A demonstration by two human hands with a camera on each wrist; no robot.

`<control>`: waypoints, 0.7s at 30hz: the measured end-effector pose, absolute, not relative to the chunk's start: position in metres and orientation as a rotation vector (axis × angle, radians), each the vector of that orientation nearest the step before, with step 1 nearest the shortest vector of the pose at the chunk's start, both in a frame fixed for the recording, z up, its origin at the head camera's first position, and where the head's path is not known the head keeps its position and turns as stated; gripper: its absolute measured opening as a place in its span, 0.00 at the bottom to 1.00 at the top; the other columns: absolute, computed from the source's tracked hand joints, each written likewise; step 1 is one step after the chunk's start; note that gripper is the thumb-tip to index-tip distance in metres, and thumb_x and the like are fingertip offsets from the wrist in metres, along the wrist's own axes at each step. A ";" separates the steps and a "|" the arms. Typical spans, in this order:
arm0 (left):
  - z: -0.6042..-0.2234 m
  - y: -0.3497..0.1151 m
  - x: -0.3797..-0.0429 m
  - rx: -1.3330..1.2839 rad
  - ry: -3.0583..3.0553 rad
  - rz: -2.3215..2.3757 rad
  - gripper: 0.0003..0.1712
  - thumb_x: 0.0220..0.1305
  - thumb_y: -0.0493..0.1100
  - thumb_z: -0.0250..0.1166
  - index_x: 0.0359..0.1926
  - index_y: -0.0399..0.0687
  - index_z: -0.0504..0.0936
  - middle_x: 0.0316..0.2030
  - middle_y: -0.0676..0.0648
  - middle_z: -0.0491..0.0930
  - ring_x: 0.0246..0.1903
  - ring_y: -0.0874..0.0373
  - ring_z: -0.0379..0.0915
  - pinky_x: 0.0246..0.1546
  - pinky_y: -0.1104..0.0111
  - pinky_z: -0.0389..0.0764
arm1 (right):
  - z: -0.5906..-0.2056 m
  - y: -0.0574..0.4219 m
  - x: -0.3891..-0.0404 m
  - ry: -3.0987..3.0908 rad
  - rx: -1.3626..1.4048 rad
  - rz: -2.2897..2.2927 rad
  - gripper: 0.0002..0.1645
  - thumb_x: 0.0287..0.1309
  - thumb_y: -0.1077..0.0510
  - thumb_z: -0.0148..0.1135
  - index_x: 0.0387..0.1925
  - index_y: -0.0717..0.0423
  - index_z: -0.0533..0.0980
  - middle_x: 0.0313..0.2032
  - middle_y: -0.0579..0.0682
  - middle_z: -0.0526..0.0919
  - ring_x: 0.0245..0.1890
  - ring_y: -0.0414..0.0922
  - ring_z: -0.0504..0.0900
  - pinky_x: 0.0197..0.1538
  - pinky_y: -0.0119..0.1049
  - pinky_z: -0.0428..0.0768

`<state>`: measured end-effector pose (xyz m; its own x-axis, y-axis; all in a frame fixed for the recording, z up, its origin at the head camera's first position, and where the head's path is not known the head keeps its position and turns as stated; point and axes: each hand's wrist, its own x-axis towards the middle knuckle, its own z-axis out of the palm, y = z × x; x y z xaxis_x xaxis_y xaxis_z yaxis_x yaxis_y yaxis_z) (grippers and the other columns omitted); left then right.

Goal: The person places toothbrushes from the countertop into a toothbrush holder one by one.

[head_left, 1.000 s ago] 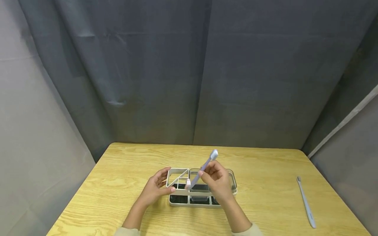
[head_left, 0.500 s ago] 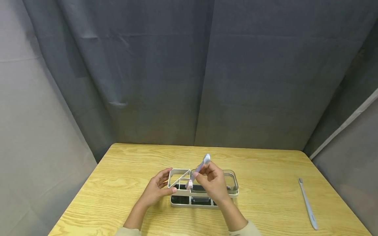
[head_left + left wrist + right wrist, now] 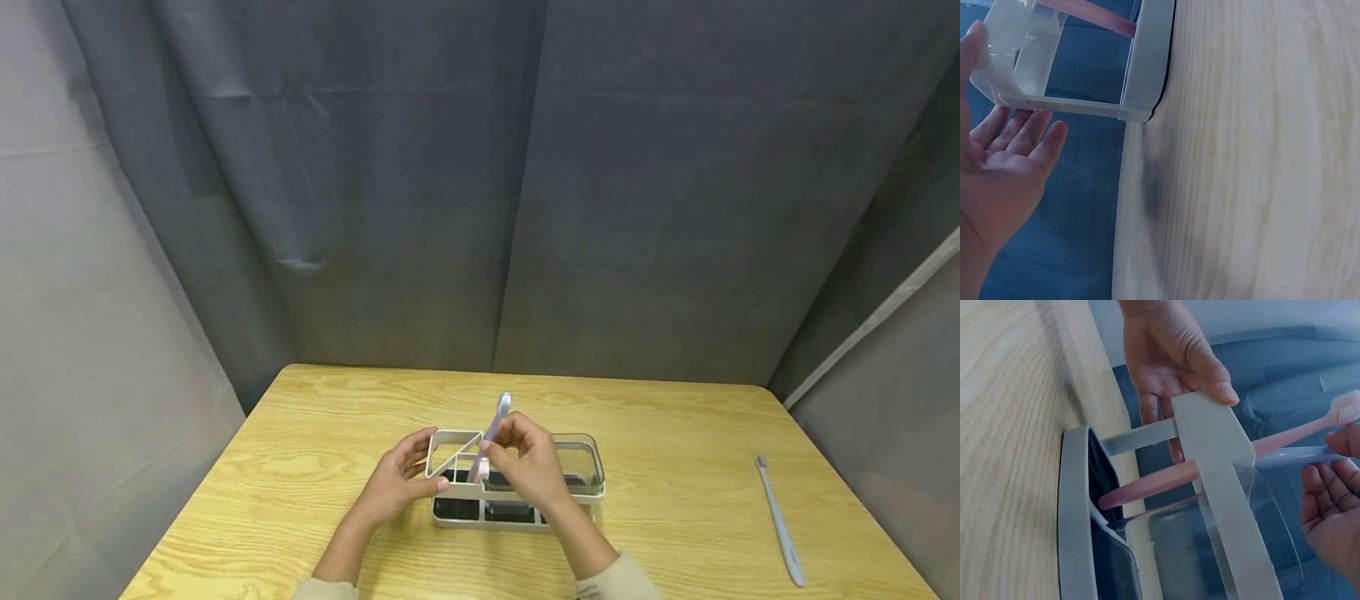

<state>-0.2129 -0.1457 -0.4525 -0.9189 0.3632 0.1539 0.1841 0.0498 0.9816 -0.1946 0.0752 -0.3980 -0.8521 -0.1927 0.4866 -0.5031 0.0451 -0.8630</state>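
Observation:
A white toothbrush holder (image 3: 517,493) with a divided upper frame and black base trays stands on the table. My left hand (image 3: 396,477) grips the frame's left end, thumb in front and fingers behind. A pink toothbrush (image 3: 1147,485) leans through a slot of the frame, its handle end down at the base tray. With thumb and fingertips my right hand (image 3: 531,462) pinches a purple toothbrush (image 3: 503,407), bristles up. In the right wrist view, the purple handle (image 3: 1294,456) reaches the frame right beside the pink brush; its lower end is hidden behind the frame.
A clear bin (image 3: 579,454) sits in the holder's right part, partly behind my right hand. A light blue toothbrush (image 3: 780,525) lies on the wooden table (image 3: 675,467) at the right. Grey curtains (image 3: 420,208) hang behind and at both sides.
My right hand has moved left with the purple toothbrush, which now stands more upright, its lower end at the frame. The left hand keeps its grip on the holder.

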 end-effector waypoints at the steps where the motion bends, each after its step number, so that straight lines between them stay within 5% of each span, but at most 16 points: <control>1: -0.453 -0.145 -0.213 0.568 2.175 1.995 0.43 0.50 0.32 0.71 0.66 0.37 0.60 0.59 0.33 0.65 0.60 0.35 0.58 0.61 0.49 0.59 | -0.395 0.076 -0.193 -2.088 0.715 1.878 0.04 0.51 0.75 0.59 0.29 0.69 0.72 0.26 0.56 0.76 0.28 0.45 0.74 0.35 0.36 0.76; 21: -0.453 -0.145 -0.213 0.578 2.167 1.992 0.43 0.51 0.32 0.70 0.66 0.35 0.59 0.60 0.33 0.64 0.61 0.36 0.57 0.61 0.48 0.58 | -0.394 0.073 -0.202 -2.428 0.707 1.780 0.03 0.56 0.69 0.60 0.31 0.69 0.75 0.26 0.54 0.78 0.24 0.44 0.75 0.27 0.29 0.74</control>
<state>-0.2129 -0.1453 -0.4532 -0.9159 0.3713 0.1522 0.1829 0.0485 0.9819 -0.2025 0.0733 -0.3944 -0.8943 -0.3310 0.3011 -0.3868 0.2332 -0.8922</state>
